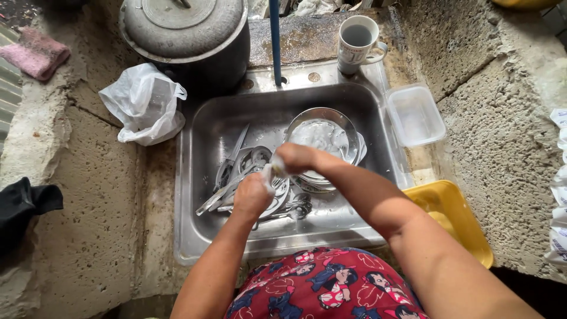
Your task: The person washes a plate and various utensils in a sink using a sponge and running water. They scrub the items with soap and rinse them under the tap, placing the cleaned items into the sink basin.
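Both my hands meet over the middle of a steel sink. My left hand is closed around a small pale object, and my right hand grips its other end; soap suds cover it, so I cannot tell what it is. Under my hands lie several spoons and other cutlery. A stack of soapy metal bowls and plates sits just right of my hands in the sink.
A large lidded metal pot stands behind the sink, with a blue pipe and a white mug beside it. A clear plastic container and a yellow tray sit on the right. A white plastic bag lies on the left.
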